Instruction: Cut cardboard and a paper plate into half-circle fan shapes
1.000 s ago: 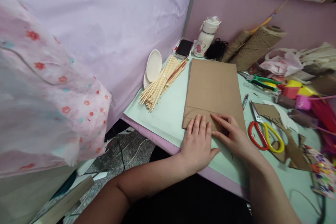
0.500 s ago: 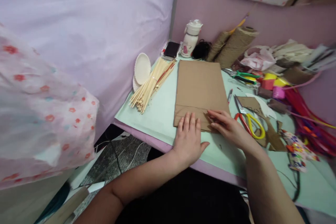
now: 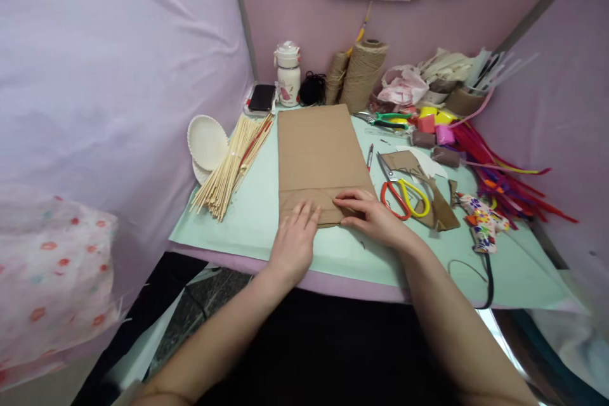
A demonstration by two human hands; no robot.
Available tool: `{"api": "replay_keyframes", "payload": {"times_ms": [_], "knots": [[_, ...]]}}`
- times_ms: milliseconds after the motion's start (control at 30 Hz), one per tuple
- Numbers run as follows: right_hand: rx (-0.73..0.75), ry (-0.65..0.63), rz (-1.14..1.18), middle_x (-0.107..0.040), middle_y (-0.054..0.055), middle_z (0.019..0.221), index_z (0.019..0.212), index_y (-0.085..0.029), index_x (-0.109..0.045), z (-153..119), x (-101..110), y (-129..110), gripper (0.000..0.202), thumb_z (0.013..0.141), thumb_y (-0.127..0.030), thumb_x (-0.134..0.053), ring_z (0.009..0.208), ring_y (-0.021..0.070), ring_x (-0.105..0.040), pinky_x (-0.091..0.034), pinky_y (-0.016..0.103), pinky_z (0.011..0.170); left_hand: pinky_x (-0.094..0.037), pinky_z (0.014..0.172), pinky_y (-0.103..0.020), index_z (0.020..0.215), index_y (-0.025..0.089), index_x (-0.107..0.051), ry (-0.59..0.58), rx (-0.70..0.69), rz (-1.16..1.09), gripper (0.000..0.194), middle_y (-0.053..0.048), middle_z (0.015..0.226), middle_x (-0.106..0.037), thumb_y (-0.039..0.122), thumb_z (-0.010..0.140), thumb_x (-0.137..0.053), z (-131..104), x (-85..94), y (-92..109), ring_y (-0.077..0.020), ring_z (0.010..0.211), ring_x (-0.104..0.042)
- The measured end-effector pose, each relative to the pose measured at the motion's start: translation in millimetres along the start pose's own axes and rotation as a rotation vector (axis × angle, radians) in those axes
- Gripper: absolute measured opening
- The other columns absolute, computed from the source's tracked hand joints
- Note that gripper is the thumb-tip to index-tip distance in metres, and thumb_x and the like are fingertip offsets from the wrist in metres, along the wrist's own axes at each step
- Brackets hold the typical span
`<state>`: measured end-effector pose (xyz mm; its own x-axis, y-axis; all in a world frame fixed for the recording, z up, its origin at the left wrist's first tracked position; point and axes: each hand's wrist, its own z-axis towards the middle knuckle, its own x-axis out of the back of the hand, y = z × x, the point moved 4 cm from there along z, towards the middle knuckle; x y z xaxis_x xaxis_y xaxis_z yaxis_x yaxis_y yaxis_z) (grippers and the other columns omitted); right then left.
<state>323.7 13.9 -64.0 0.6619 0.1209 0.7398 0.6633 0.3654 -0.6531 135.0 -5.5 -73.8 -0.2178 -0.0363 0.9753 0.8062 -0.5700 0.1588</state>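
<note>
A brown cardboard sheet [image 3: 316,146] lies on the table in front of me. Across its near end rests a smaller cardboard strip [image 3: 295,193] with a faint curved line on it. My left hand [image 3: 295,241] lies with fingers stretched over the strip's lower left part, pressing on it. On the right, my right hand [image 3: 368,216] touches the strip, its fingertips on top and the thumb apart near the lower edge. Beside that hand lie scissors [image 3: 404,196] with one red and one yellow handle, and a pen [image 3: 370,157].
Bundled wooden sticks [image 3: 233,168] and white paper cups [image 3: 208,143] are at left. Behind stand a phone [image 3: 262,98], a white bottle [image 3: 288,76] and twine spools [image 3: 364,76]. Cardboard scraps [image 3: 440,206], green-handled pliers [image 3: 390,120] and a patterned glue gun [image 3: 483,222] lie right.
The view has swung to the right, so the table appears further left. My left fingers have drawn slightly nearer the strip's lower edge; the right hand stays at the strip.
</note>
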Motion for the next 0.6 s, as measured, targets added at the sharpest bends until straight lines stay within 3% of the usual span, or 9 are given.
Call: {"api": "replay_keyframes", "payload": {"times_ms": [200,367,600], "knots": [[0.000,0.007,0.005,-0.059,0.007,0.125,0.122,-0.029,-0.065,-1,1,-2,0.038,0.084,-0.024,-0.066,0.120,0.0259,-0.052,-0.040,0.048,0.105,-0.041,0.104,-0.041,0.140,0.015,-0.045,0.036,-0.065,-0.060,0.046,-0.010,0.149,-0.045,0.012,0.096,-0.035,2,1.1,-15,-0.0230,0.139,-0.036],[-0.004,0.038,-0.013,-0.059,0.010,0.125,0.125,-0.026,-0.063,0,0,-8,0.044,0.082,-0.034,-0.071,0.121,0.0276,-0.051,-0.042,0.047,0.104,-0.042,0.103,-0.042,0.140,0.016,-0.046,0.057,-0.071,-0.059,0.046,-0.010,0.148,-0.046,0.012,0.096,-0.035,2,-2.0,-14,-0.0229,0.138,-0.036],[0.010,0.072,-0.121,-0.061,0.008,0.122,0.118,-0.031,-0.068,1,-8,-13,0.034,0.084,-0.035,-0.068,0.117,0.0295,-0.052,-0.045,0.050,0.098,-0.045,0.099,-0.042,0.138,0.018,-0.049,0.087,-0.052,-0.058,0.043,-0.010,0.145,-0.050,0.017,0.097,-0.037,3,0.5,-12,-0.0227,0.136,-0.040]]}}
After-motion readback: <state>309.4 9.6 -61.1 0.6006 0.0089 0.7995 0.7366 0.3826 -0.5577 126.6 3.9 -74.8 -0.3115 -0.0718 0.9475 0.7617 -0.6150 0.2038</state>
